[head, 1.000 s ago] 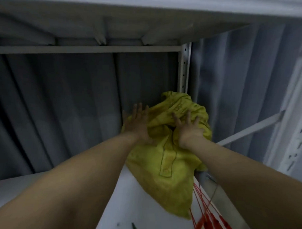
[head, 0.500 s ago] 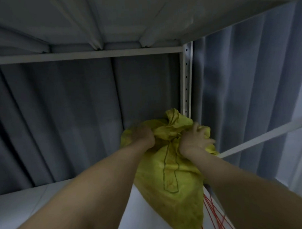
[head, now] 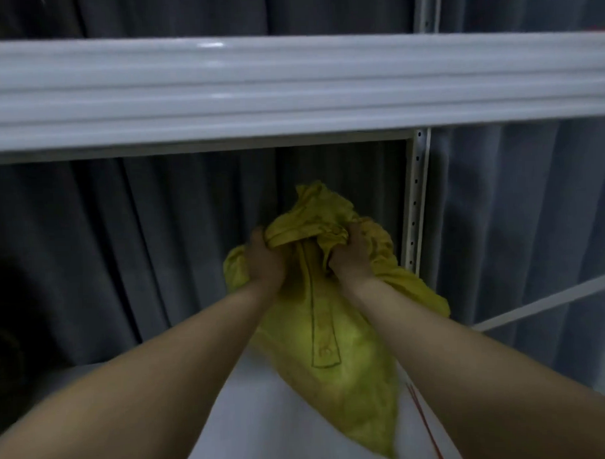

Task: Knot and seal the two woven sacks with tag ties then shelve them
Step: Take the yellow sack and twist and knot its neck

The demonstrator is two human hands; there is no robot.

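Under the white shelf beam (head: 289, 85), my left hand (head: 266, 261) and right hand (head: 350, 253) both clench fistfuls of the yellow sack (head: 332, 331), close beside the shelf post (head: 415, 204).

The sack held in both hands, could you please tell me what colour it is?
Yellow, with a dark outlined marking; the head view shows the sack.

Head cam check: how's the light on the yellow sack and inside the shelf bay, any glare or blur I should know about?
Head view: dim overall; the yellow sack is the brightest thing, both hands, left hand and right hand, in a closed grip on it. Glare streaks on the white shelf edge above. Curtain behind falls into deep shadow at left. Soft, slightly blurred; wide-angle bends the edges.
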